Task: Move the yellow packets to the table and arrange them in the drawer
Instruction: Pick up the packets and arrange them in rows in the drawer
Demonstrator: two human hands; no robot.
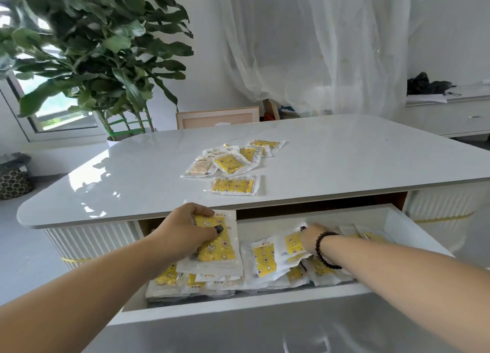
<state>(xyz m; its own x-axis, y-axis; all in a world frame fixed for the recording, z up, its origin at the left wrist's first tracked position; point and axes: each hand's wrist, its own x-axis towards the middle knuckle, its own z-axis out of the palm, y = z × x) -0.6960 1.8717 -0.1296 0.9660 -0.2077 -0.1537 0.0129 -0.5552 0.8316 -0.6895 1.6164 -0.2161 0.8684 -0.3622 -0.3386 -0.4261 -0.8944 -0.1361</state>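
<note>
The left hand [189,230] is gripping a stack of yellow packets [212,242] above the left end of the open drawer [392,220], thumb lying across the top packet. The right hand [310,240], with a dark bead bracelet [322,249] on its wrist, is reaching in among the loose packets [265,260] lying in the drawer. More packets [230,157] are lying in a heap on the white table [132,183], with a single packet [233,185] sitting nearer its front edge. A leafy plant [92,47] is standing beyond the table's far left corner.

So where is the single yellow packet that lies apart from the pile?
In the head view the lone yellow packet lies flat on the table, centre, between the packet pile behind it and the open drawer in front.
</note>
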